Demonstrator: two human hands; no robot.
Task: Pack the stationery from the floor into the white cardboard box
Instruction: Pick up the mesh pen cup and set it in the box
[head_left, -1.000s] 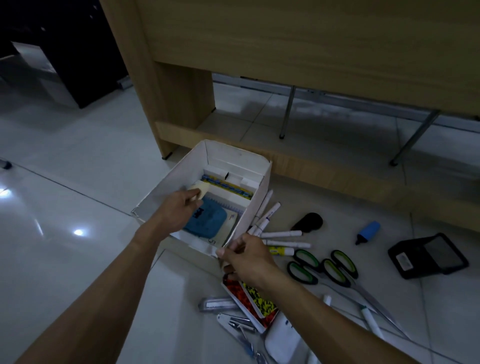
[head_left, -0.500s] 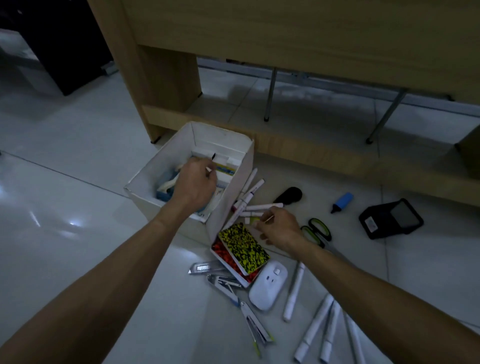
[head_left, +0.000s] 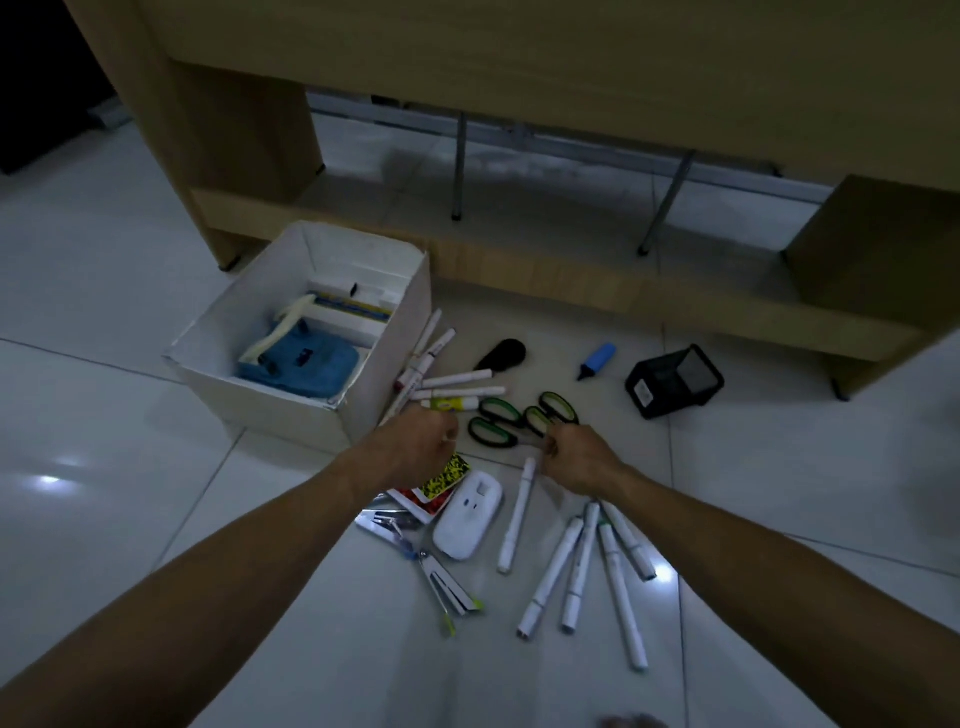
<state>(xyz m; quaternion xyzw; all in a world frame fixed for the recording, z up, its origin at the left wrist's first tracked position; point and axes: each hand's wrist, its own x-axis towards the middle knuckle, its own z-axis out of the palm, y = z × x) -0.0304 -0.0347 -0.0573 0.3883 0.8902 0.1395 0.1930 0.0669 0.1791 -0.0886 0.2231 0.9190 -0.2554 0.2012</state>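
The white cardboard box (head_left: 306, 353) stands open on the tiled floor (head_left: 104, 312), just in front of the wooden desk (head_left: 519, 62). It is partly filled: a blue item (head_left: 301, 361) lies in its near part, and some flat white and blue-yellow pieces are stacked toward its far wall. The box is probably kept beside the pile so that each thing needs only a short reach.

The rest of the stationery is spread on the floor at the right of the box. A bundle of markers (head_left: 441, 374) leans against the box wall; about six can be counted there, but they overlap. Five more white markers (head_left: 582, 566) lie loose nearer to the person. Two pairs of green-handled scissors (head_left: 524, 418) are seen, one black oval object (head_left: 504, 353), one blue highlighter (head_left: 597, 359), one black mesh holder (head_left: 674, 381), one white device (head_left: 468, 514), two patterned pads (head_left: 434, 486) and some metal clips or cutters (head_left: 415, 551), whose number cannot be told.

The left hand (head_left: 423, 441) is curled at the near end of the marker bundle, seemingly gripping it. The right hand (head_left: 576, 457) is closed at the scissors; what exactly is pinched cannot be told. It is judged that both hands are used together to gather several things at once.
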